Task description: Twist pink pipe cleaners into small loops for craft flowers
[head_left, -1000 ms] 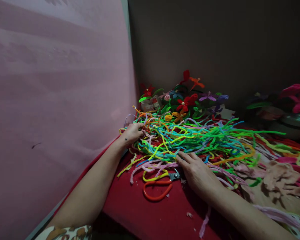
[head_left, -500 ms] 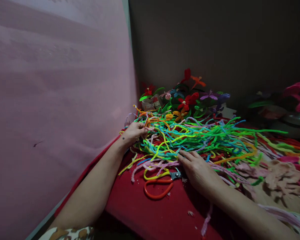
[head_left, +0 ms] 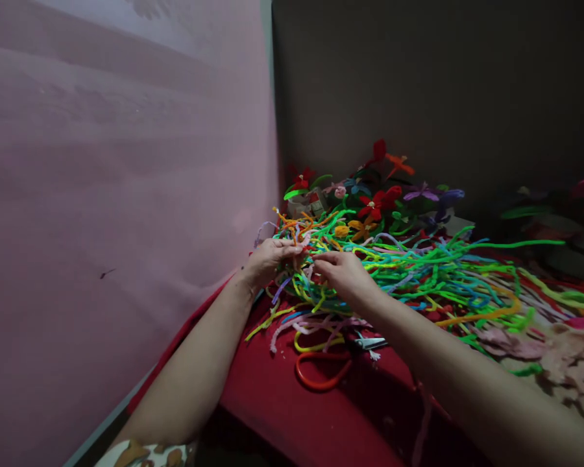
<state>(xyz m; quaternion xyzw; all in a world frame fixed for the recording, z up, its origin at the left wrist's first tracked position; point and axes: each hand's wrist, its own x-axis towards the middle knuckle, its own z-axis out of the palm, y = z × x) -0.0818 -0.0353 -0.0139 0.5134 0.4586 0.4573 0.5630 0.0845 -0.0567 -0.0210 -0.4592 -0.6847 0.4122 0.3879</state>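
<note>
A tangled heap of multicoloured pipe cleaners [head_left: 418, 263], mostly green, blue and yellow, lies in front of me. My left hand [head_left: 272, 259] is at its left end, fingers closed on a pale pink pipe cleaner [head_left: 305, 241]. Just to the right, my right hand [head_left: 345, 275] reaches in over the heap with its fingertips pressed together, facing the left fingertips. What they pinch, if anything, is too small to tell. Below the hands lie scissors [head_left: 324, 383] with one red and one yellow handle loop; my right forearm partly covers the blades.
Pipe-cleaner flowers [head_left: 374, 206] in red, orange, purple and blue stand behind the heap. A pink wall [head_left: 175, 194] rises close on the left. Red cloth [head_left: 282, 415] covers the near surface, and beige fuzzy pieces [head_left: 571, 360] lie at the right.
My right hand has moved left and up from the heap's front edge to beside my left hand, its fingers drawn together. The view has shifted slightly.
</note>
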